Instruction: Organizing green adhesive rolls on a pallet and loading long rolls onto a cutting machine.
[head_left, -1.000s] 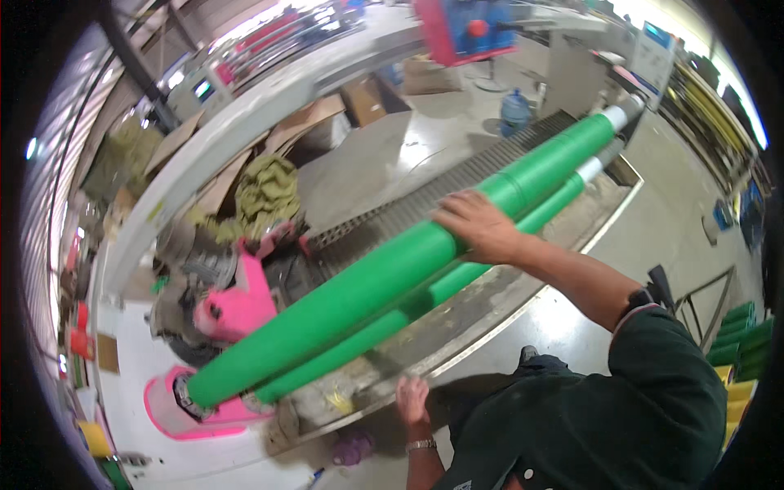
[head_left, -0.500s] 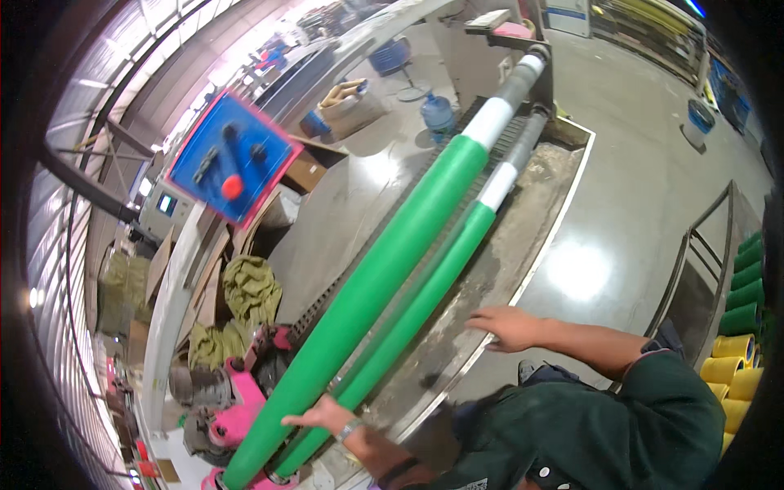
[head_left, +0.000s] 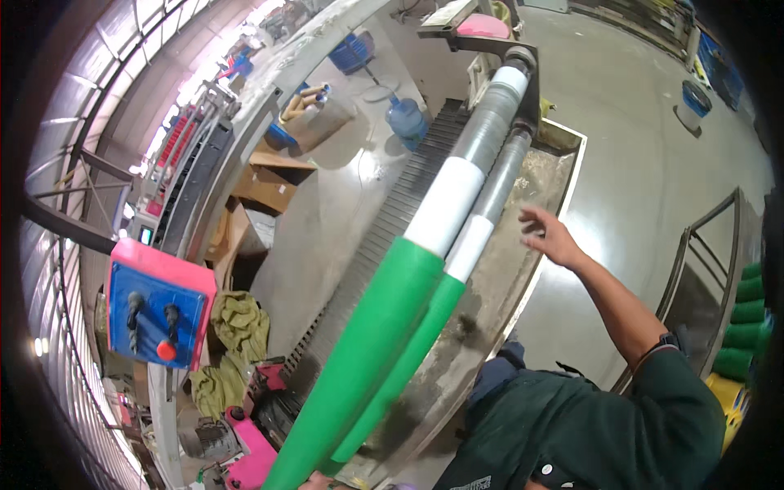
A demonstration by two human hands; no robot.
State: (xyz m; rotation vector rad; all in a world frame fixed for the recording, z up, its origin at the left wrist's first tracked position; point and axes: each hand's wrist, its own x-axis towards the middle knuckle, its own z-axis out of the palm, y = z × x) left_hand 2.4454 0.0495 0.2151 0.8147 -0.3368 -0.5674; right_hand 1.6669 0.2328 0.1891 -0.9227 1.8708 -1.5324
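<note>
A thick green roll (head_left: pixel 351 351) runs diagonally across the view, with a white wrapped band (head_left: pixel 444 204) and a grey roller end (head_left: pixel 487 126) at its far side. Beside it on the right lies a thinner green roll (head_left: pixel 408 351), also with a white band and grey end. At the lower edge, my left hand (head_left: pixel 315 482) is against the thick roll, mostly cut off by the frame, its fingers hard to make out. My right hand (head_left: pixel 549 237) hovers in the air to the right of the rolls, fingers apart, holding nothing.
A blue control panel with a pink frame (head_left: pixel 159 309) stands at left. Under the rolls is a metal-edged trough (head_left: pixel 563 184). A slatted grey belt (head_left: pixel 367 245) runs along their left. Beyond stand a blue water jug (head_left: pixel 406 121) and cardboard boxes (head_left: pixel 265 186). Green rolls (head_left: pixel 745 314) sit far right.
The view has shifted toward the far roller ends. My right hand has moved away along the rolls. My left hand has slipped down to the lower edge, almost out of view.
</note>
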